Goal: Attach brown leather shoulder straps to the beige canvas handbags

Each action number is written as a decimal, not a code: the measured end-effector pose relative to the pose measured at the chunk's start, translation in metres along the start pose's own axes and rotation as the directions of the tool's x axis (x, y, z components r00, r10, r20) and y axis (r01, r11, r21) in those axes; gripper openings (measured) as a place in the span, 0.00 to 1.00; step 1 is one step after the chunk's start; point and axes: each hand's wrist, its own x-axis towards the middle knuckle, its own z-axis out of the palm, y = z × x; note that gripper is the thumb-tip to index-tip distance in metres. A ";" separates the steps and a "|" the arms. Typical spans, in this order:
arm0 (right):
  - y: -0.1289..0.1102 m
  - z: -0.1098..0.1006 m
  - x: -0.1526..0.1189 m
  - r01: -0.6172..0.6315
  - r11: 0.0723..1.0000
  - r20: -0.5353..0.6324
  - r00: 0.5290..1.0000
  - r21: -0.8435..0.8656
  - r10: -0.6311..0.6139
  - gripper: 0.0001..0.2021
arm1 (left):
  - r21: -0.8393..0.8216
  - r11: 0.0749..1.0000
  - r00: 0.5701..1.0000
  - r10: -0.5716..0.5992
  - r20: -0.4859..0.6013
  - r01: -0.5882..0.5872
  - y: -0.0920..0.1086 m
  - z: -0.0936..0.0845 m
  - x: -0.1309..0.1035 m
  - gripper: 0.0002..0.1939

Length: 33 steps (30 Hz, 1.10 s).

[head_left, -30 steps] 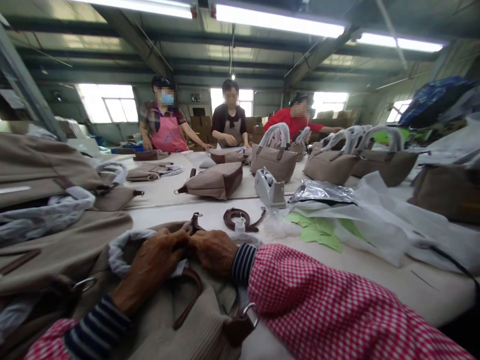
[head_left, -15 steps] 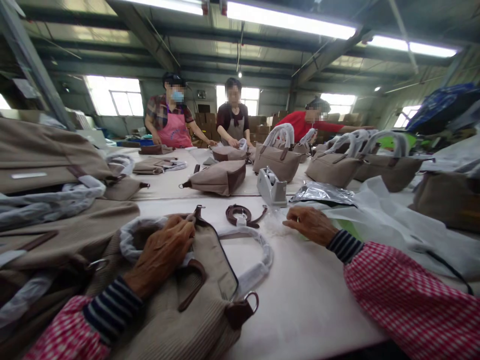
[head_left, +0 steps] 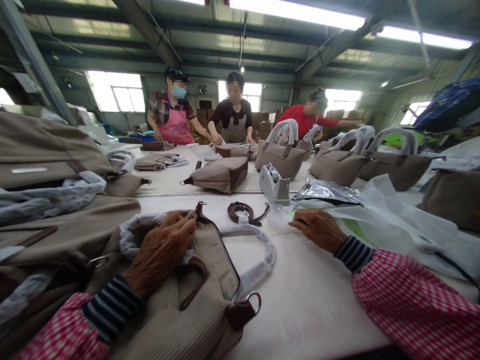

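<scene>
Apparently the step in hand is work at the mouth of the ribbed taupe handbag (head_left: 176, 320), which lies open on the table (head_left: 303, 300) before the person. The left hand (head_left: 163, 250) rests on its rim, fingers bent together; the right hand (head_left: 318, 228) curls beside crumpled clear plastic (head_left: 276, 217). The next move probably calls for a steady left hold. Whether either hand pinches anything I cannot tell; the handbag's near edge is cut off.

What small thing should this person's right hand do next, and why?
Perhaps pinch up some of the crumpled clear plastic: the right hand is already at its edge, while the left hand lies on the open bag, where it could steady it.
</scene>
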 end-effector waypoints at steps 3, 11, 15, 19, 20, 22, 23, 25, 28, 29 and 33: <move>-0.006 -0.002 -0.009 -0.019 1.000 0.003 1.000 0.001 0.019 0.13 | 0.079 0.996 0.999 0.034 0.025 -0.036 -0.001 0.000 0.000 0.11; -0.044 -0.022 -0.065 -0.041 0.940 0.230 0.972 0.338 -0.040 0.12 | 0.152 0.988 0.999 0.020 0.049 -0.028 -0.007 0.004 0.000 0.10; -0.046 -0.035 -0.068 -0.279 0.782 0.492 0.869 0.557 -0.041 0.15 | 0.138 0.989 0.998 0.045 0.031 -0.049 -0.009 0.005 0.000 0.11; -0.028 -0.038 -0.047 -0.315 0.767 0.358 0.926 0.560 0.119 0.21 | 0.138 0.989 0.999 0.043 0.031 -0.047 -0.008 0.004 0.000 0.10; -0.025 -0.036 -0.040 -0.299 0.780 0.309 0.940 0.550 0.143 0.21 | 0.140 0.989 0.999 0.041 0.031 -0.045 -0.008 0.003 0.000 0.09; -0.022 -0.030 -0.029 -0.273 0.811 0.272 0.951 0.518 0.147 0.21 | 0.133 0.990 0.999 0.043 0.023 -0.045 -0.007 0.003 0.000 0.09; -0.023 -0.026 -0.025 -0.254 0.842 0.265 0.954 0.476 0.138 0.21 | 0.126 0.991 0.999 0.043 0.020 -0.046 -0.006 0.003 0.000 0.09; -0.027 -0.015 -0.018 -0.210 0.923 0.240 0.961 0.323 0.134 0.21 | 0.118 0.992 0.999 0.040 0.019 -0.042 -0.006 0.003 0.000 0.09; -0.035 -0.001 -0.010 -0.193 0.978 0.166 0.970 0.080 0.178 0.16 | 0.133 0.991 0.999 0.026 0.032 -0.030 -0.003 0.001 0.000 0.09; -0.035 0.003 -0.008 -0.201 0.978 0.153 0.970 0.058 0.191 0.14 | 0.140 0.990 0.999 0.020 0.040 -0.025 -0.003 0.001 0.000 0.09; -0.025 0.006 -0.009 -0.258 0.931 0.228 0.953 0.260 0.200 0.11 | 0.167 0.986 0.998 -0.012 0.061 0.001 -0.001 -0.001 -0.001 0.07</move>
